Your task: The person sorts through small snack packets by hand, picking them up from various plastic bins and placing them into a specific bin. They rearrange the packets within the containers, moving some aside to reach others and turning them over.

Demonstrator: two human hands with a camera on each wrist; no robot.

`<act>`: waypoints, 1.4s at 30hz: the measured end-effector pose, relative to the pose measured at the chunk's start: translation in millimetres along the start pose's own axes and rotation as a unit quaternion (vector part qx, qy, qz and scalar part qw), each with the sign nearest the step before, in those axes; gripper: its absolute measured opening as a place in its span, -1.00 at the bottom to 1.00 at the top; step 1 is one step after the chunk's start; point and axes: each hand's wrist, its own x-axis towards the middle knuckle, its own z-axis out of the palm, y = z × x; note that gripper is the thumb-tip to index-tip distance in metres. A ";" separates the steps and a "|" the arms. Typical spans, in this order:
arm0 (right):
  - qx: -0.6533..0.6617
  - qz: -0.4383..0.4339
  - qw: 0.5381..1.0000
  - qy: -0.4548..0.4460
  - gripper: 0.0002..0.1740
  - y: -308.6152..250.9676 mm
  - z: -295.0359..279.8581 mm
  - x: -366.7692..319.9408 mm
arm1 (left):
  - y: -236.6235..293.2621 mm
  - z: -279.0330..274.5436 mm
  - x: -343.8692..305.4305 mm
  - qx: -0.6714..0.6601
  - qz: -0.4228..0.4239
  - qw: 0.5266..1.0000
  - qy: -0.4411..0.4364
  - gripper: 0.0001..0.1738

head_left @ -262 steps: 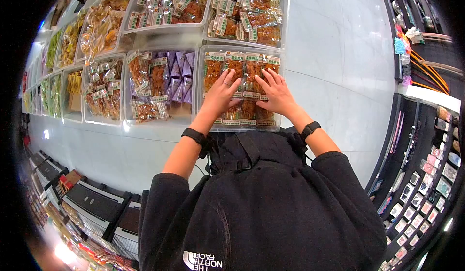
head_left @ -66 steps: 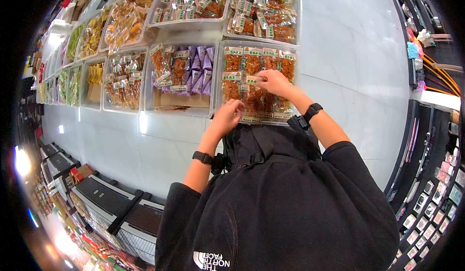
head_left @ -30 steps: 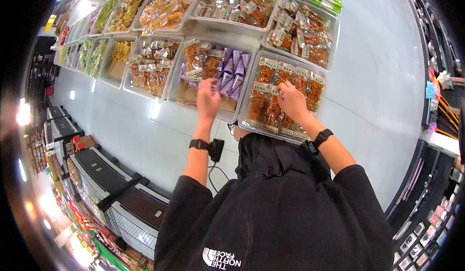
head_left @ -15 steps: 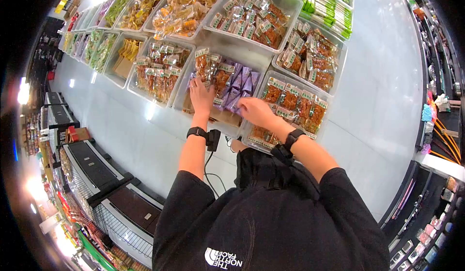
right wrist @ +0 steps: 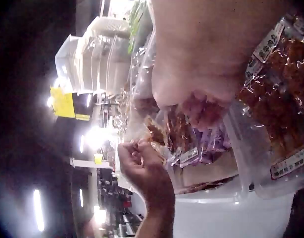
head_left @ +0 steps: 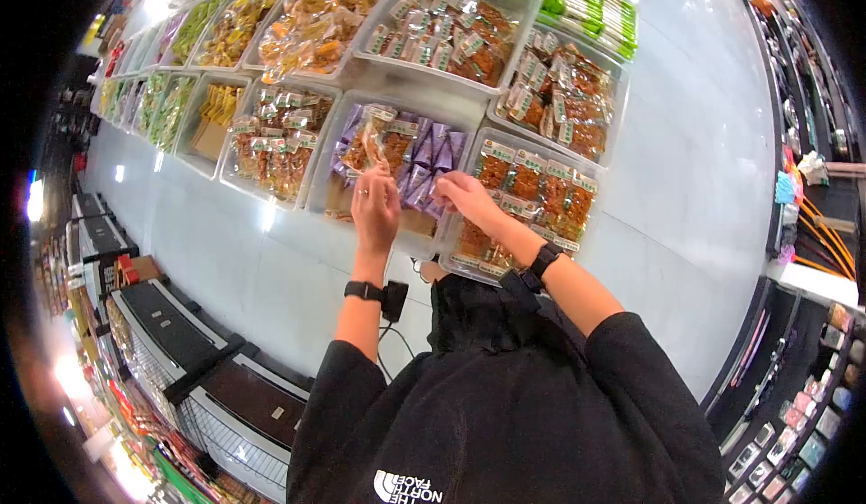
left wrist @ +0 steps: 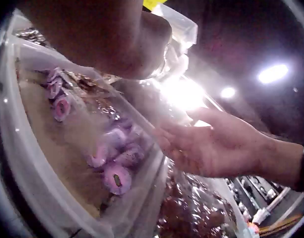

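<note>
My left hand (head_left: 376, 208) pinches the lower end of a clear packet of reddish-brown snack skewers (head_left: 372, 140). It raises this packet above a clear plastic bin (head_left: 317, 205). In the right wrist view, the same packet (right wrist: 155, 132) stands up from the left fingertips. Inside that bin lie purple cone-shaped packets (head_left: 431, 157) and more skewer packets (head_left: 399, 146). My right hand (head_left: 462, 197) is over the bin's right edge, close to the purple packets, its fingers loosely curled with nothing visible in them. In the left wrist view, the right hand (left wrist: 216, 144) shows its palm.
To the right, a bin (head_left: 591, 244) holds neat rows of labelled skewer packets. Behind are bins of brown packets (head_left: 451, 31) and green packets (head_left: 591, 8). More snack bins run leftward. Black-topped display units (head_left: 167, 324) stand at lower left, and shelves (head_left: 785, 396) line the right.
Both hands have left the neatly rowed bin and shifted left to the mixed bin. The left hand has taken hold of a skewer packet and tilted it up; the view has turned left.
</note>
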 end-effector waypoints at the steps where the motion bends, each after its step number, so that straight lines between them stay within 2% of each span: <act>1: 0.093 0.046 0.995 -0.003 -0.58 -2.1 -6.2 -5.9 | 14.4 -2.6 -2.3 -0.010 0.002 1.000 -0.004 -0.87; 2: 0.142 0.061 0.988 -0.031 -0.51 -2.6 -17.0 -13.1 | 28.7 -5.5 -4.0 -0.033 0.028 0.999 -0.020 -0.86; 4: 0.189 0.082 0.978 -0.014 -0.54 0.5 -35.8 -19.8 | 46.4 -0.9 -10.3 -0.110 0.091 0.988 -0.053 -0.87; 5: 0.235 0.106 0.966 -0.009 -0.57 3.6 -43.4 -26.2 | 55.1 -0.3 -13.5 -0.151 0.142 0.973 -0.101 -0.88; 7: 0.280 0.023 0.960 0.010 -0.68 0.6 -58.1 -49.4 | 81.5 3.4 -16.9 -0.178 0.229 0.940 -0.183 -0.84; 9: 0.197 0.013 0.976 0.094 -0.77 -14.8 -69.2 -83.8 | 108.7 11.9 -21.2 -0.174 0.296 0.910 -0.232 -0.80; 10: 0.130 -0.031 0.984 0.116 -0.81 -15.2 -77.9 -96.4 | 116.1 20.6 -27.6 -0.187 0.319 0.896 -0.245 -0.82; 11: 0.133 -0.032 0.983 0.122 -0.81 -3.3 -90.6 -101.1 | 121.0 30.5 -33.7 -0.190 0.323 0.894 -0.247 -0.82; 13: -0.057 -0.065 0.975 0.205 -0.79 19.6 -115.0 -105.6 | 132.1 46.3 -39.9 -0.181 0.389 0.835 -0.343 -0.79; 14: -0.091 -0.036 0.976 0.195 -0.75 22.8 -127.5 -112.7 | 137.8 51.2 -40.4 -0.179 0.419 0.825 -0.334 -0.79; 15: -0.088 -0.036 0.975 0.203 -0.75 26.4 -135.7 -116.3 | 141.8 58.0 -42.6 -0.183 0.425 0.821 -0.335 -0.79; 17: 0.014 -0.029 0.985 0.168 -0.72 38.4 -149.5 -118.1 | 145.4 73.6 -51.7 -0.146 0.461 0.774 -0.408 -0.82; 18: -0.025 -0.055 0.984 0.167 -0.75 39.3 -153.7 -118.1 | 146.9 79.6 -52.7 -0.139 0.478 0.770 -0.399 -0.85; 19: -0.024 -0.058 0.983 0.171 -0.75 40.0 -156.4 -116.9 | 146.7 83.1 -53.7 -0.140 0.482 0.768 -0.398 -0.85; 21: -0.124 -0.053 0.972 0.193 -0.81 41.7 -158.6 -111.5 | 145.5 88.8 -55.8 -0.113 0.451 0.771 -0.435 -0.84; 22: -0.182 -0.092 0.955 0.214 -0.84 45.3 -158.7 -105.0 | 145.6 92.8 -56.2 -0.104 0.446 0.772 -0.440 -0.84; 23: -0.182 -0.093 0.955 0.216 -0.84 47.5 -159.5 -101.2 | 145.6 95.4 -57.9 -0.104 0.448 0.771 -0.440 -0.84; 26: -0.305 -0.131 0.904 0.270 -0.86 45.4 -154.8 -89.1 | 145.1 101.0 -60.4 -0.071 0.424 0.773 -0.465 -0.85; 29: -0.337 -0.153 0.893 0.257 -0.85 47.2 -153.3 -80.8 | 143.1 106.9 -65.5 -0.074 0.408 0.772 -0.481 -0.86; 33: -0.359 -0.138 0.893 0.234 -0.86 44.9 -148.3 -79.4 | 141.8 106.0 -69.4 -0.084 0.370 0.768 -0.515 -0.86; 35: -0.422 -0.162 0.858 0.244 -0.87 40.4 -145.5 -83.7 | 138.5 106.7 -71.5 -0.094 0.357 0.770 -0.521 -0.85; 37: -0.415 -0.164 0.859 0.250 -0.87 40.5 -145.8 -85.1 | 134.4 109.7 -76.0 -0.101 0.340 0.771 -0.529 -0.81; 41: -0.426 -0.194 0.850 0.241 -0.84 43.3 -149.2 -85.1 | 128.9 108.4 -79.4 -0.121 0.354 0.768 -0.520 -0.78; 42: -0.426 -0.194 0.850 0.241 -0.84 45.2 -151.7 -84.5 | 129.4 108.2 -78.8 -0.138 0.349 0.781 -0.499 -0.78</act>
